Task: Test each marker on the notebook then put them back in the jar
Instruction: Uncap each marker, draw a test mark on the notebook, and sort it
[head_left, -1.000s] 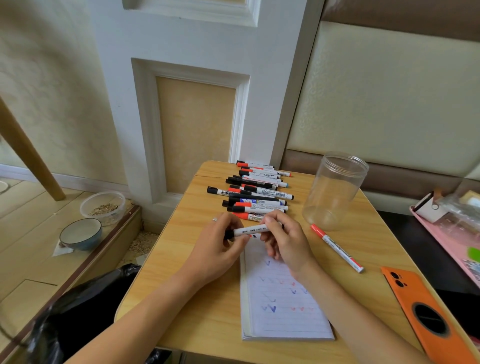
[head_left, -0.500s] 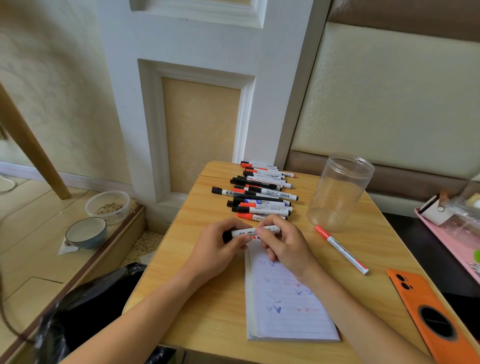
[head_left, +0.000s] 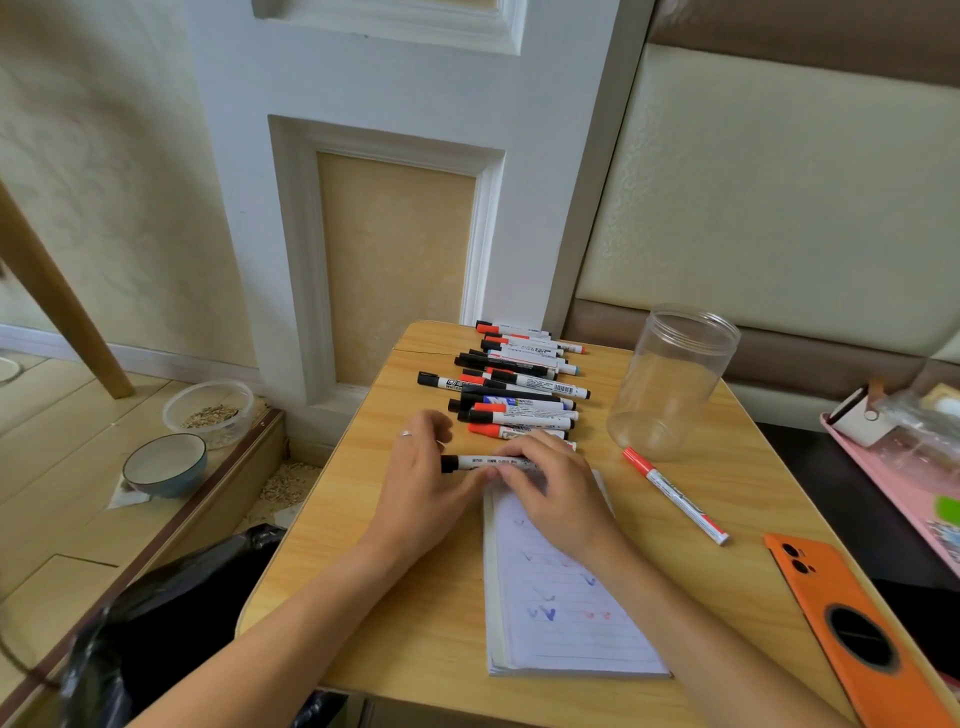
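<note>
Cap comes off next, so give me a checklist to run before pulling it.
1. Black-capped marker held: ok, right hand grips the barrel.
2. Left hand on the cap: not ok, fingers lifted.
3. Notebook page free for a mark: ok.
4. Jar upright, open, holding no markers: ok.
5. Red marker out of the way: ok, right of the notebook.
6. Ink works: cannot tell.

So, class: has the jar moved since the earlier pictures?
No. The jar stands where it did on the table, just behind the cap end of the lone red marker; only the camera shifted.
</note>
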